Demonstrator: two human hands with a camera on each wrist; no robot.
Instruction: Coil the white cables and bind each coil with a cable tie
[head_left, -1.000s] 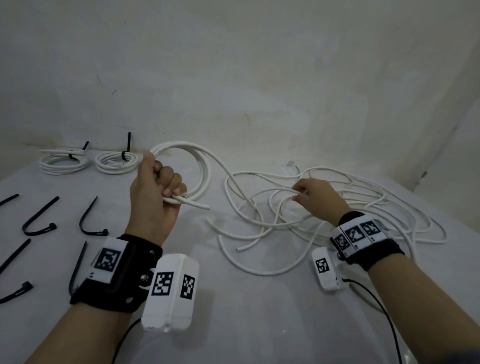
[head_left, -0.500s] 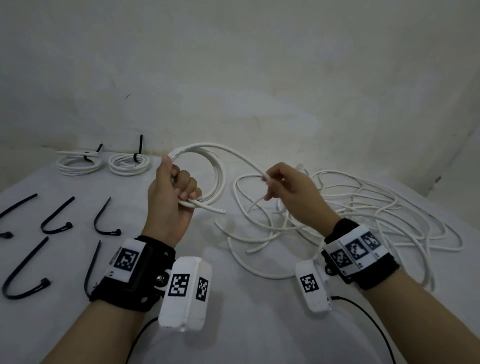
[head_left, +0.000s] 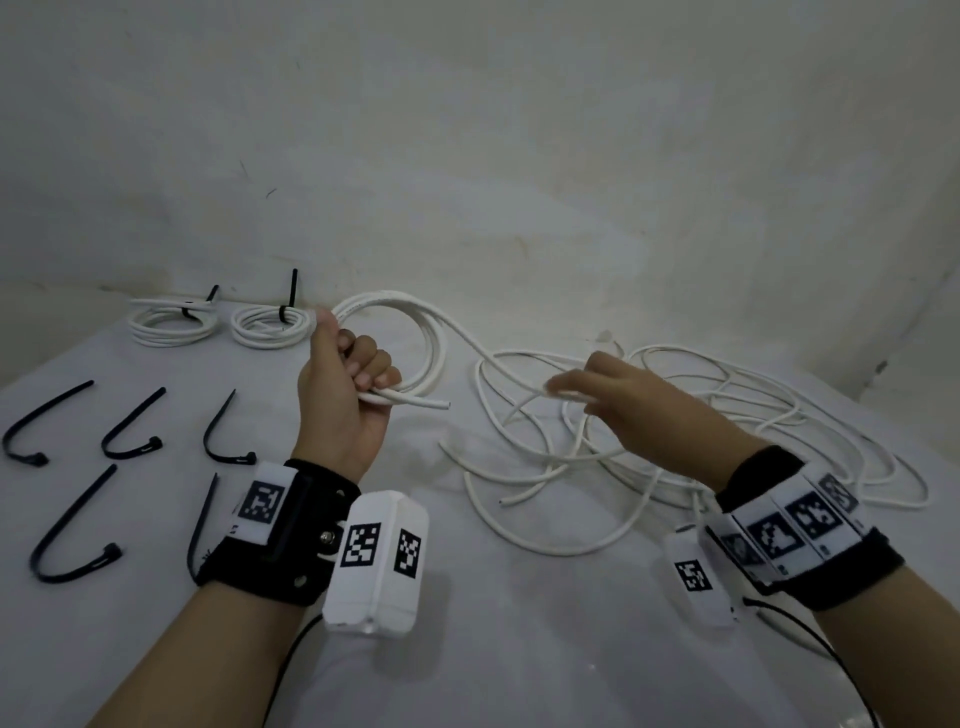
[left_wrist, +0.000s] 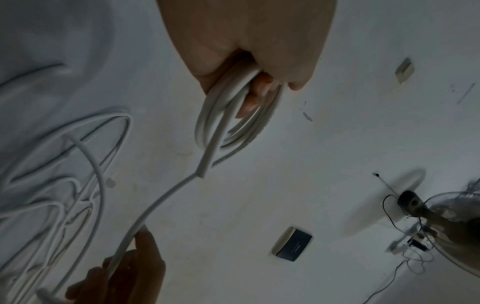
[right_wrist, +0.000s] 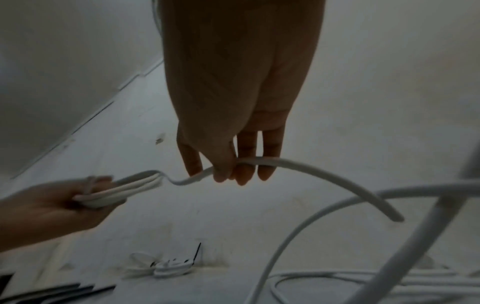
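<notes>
My left hand (head_left: 353, 374) grips a partly wound coil of white cable (head_left: 434, 338) held upright above the table; its cut end (head_left: 441, 404) sticks out to the right. In the left wrist view the loops (left_wrist: 228, 123) pass through my curled fingers. From the coil the cable runs right to my right hand (head_left: 582, 395), which pinches it between thumb and nearly straight fingers (right_wrist: 241, 172). Beyond it the loose white cable (head_left: 701, 415) lies tangled on the table.
Two bound coils (head_left: 174, 325) (head_left: 272, 325) lie at the back left by the wall. Several black cable ties (head_left: 130, 431) are spread over the left of the white table (head_left: 519, 649). A wall (head_left: 519, 182) closes the far side.
My right hand left the tangle and drew a length of cable left toward the coil, then straightened its fingers and dropped a little. The left hand kept its grip.
</notes>
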